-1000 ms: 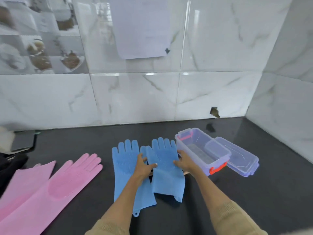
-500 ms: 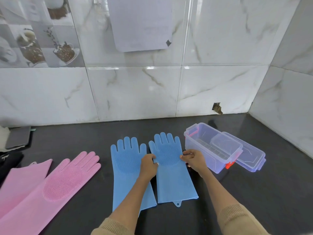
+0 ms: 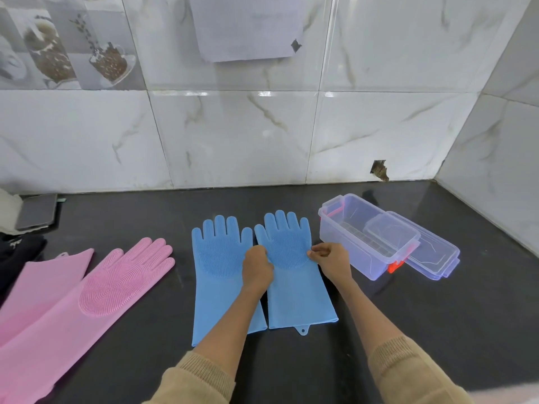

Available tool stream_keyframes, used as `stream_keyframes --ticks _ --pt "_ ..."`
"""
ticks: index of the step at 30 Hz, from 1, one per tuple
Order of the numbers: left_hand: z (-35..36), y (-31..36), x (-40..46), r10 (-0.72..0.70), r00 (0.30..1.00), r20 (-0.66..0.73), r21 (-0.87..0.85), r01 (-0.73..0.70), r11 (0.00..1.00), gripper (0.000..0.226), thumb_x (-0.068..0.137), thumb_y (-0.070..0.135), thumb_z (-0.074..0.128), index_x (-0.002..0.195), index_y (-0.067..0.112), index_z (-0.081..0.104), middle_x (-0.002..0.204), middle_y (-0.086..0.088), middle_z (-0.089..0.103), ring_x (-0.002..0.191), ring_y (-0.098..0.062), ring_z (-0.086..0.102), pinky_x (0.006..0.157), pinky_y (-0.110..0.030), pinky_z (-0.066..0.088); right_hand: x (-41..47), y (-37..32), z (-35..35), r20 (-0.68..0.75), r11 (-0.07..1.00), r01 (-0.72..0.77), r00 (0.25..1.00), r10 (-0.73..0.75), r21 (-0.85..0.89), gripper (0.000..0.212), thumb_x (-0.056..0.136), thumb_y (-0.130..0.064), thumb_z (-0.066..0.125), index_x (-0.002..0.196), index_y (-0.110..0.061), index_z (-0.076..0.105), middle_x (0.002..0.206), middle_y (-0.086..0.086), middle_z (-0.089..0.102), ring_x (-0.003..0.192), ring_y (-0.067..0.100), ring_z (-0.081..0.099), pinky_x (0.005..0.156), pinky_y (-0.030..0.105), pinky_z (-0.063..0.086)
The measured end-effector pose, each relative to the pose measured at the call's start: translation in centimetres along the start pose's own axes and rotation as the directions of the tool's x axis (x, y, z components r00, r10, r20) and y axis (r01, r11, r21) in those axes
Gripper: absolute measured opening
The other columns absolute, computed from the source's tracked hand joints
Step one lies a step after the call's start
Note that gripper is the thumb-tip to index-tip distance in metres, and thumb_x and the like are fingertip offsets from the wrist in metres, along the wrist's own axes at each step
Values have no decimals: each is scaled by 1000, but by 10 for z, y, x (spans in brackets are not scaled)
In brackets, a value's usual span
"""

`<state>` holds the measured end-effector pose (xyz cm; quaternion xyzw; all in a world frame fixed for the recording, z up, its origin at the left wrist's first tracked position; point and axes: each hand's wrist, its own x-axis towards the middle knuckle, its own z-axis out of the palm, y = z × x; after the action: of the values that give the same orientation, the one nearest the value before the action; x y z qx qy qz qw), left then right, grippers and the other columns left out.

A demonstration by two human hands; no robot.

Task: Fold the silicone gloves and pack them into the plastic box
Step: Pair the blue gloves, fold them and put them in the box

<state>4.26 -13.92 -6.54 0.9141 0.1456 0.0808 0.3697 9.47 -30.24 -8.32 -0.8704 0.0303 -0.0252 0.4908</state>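
Note:
Two blue silicone gloves lie flat, palms up, side by side on the dark counter: the left blue glove [image 3: 220,275] and the right blue glove [image 3: 294,284]. My left hand [image 3: 256,268] pinches the right glove's left edge at the palm. My right hand [image 3: 329,259] pinches its right edge. A clear plastic box [image 3: 364,234] with orange latches stands open just right of the gloves. Its lid [image 3: 431,258] leans against its right side.
Two pink silicone gloves [image 3: 96,290] lie at the left of the counter. A dark flat device [image 3: 36,211] and black cloth [image 3: 17,249] sit at the far left. Marble tile walls close the back and right side.
The right blue glove, crooked and folded under a second ago, now lies straight and flat beside the left one. Both hands shifted up to its palm edges. The camera view moved closer.

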Motion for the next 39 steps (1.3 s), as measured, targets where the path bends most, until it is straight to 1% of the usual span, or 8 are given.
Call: stream_keyframes --ticks 8,13,17,23,25,29,33,39 --pt "-26 -12 -26 24 971 -240 -134 -57 989 20 95 15 52 112 7 62 121 -8 61 108 -21 59 87 -22 43 -9 -9 -7 16 999 -24 1000 24 30 26 93 -22 57 111 -5 66 118 11 67 106 26 63 98 37 47" --pt "-65 -74 -52 -253 833 -492 -201 174 964 24 95 21 53 114 11 62 119 -7 63 109 -24 58 91 -33 44 -38 -15 12 -93 998 39 995 -34 54 18 94 -19 55 106 -11 65 115 8 66 94 14 59 95 27 43" --pt "-89 -108 -59 -490 780 -388 -283 406 869 28 94 22 55 117 8 61 118 -11 65 108 -29 60 93 -40 45 -54 -41 44 26 983 181 983 -182 20 15 92 -17 58 102 -12 68 106 3 68 91 12 60 86 19 43" --pt "-99 -111 -37 -478 866 -148 -239 438 866 19 89 32 62 81 14 61 80 -4 65 72 -20 63 70 -32 44 -60 -63 86 149 982 139 982 -119 -128 32 90 -18 61 116 -1 62 112 15 68 106 28 63 93 34 47" --pt "-98 -110 -32 -468 878 -106 -174 447 878 30 89 33 61 67 14 55 67 -6 55 59 -19 52 62 -31 43 -58 -67 92 173 971 151 978 -119 -183 30 90 -22 61 106 3 65 102 18 70 96 30 65 86 36 50" --pt "-95 -104 -25 -452 892 -20 -59 451 891 22 90 35 59 81 16 63 77 0 62 68 -14 58 58 -24 42 -54 -72 101 231 959 148 969 -91 -241 35 90 -27 60 78 5 68 63 14 60 58 20 54 59 28 42" --pt "-89 -101 -16 -396 918 -31 -158 386 909 14 91 20 56 80 18 47 75 3 50 68 -11 48 61 -24 39 -50 -79 105 304 950 190 946 -110 -247 52 91 -25 57 46 -16 32 45 -2 28 41 12 27 46 22 24" --pt "-90 -101 -5 -302 933 197 -549 360 754 26 93 6 45 114 22 43 113 -8 55 102 -29 61 79 -42 57 -51 -85 114 433 995 77 896 -98 66 20 95 -27 52 101 -10 41 92 1 49 81 14 50 65 21 41"
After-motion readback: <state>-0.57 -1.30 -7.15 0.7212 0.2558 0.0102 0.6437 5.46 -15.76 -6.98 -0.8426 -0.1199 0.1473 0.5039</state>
